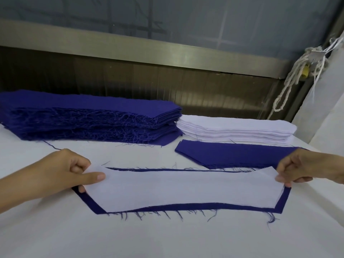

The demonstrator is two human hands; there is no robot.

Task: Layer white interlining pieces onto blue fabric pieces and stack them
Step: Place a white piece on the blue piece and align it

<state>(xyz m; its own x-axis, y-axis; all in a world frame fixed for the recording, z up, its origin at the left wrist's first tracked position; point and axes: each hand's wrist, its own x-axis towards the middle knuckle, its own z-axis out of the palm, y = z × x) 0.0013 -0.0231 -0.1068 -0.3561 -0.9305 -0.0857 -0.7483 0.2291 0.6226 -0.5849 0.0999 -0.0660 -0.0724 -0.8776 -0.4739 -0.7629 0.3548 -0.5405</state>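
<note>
A white interlining piece (186,189) lies over a blue fabric piece (186,206) in the middle of the white table; a blue border shows along the near edge and both slanted ends. My left hand (61,172) pinches the left end of the interlining piece. At the right end, my right hand (305,168) pinches it too. A second single blue piece (232,155) lies flat just behind. A tall stack of blue fabric pieces (83,116) stands at the back left. Beside it at the back right stands a lower stack of white interlining pieces (232,129).
The white table cover (167,237) reaches the near edge. Behind the stacks runs a metal rail (167,54) under a grey panel. A knotted white rope (296,79) hangs at the back right beside a white upright surface (327,116).
</note>
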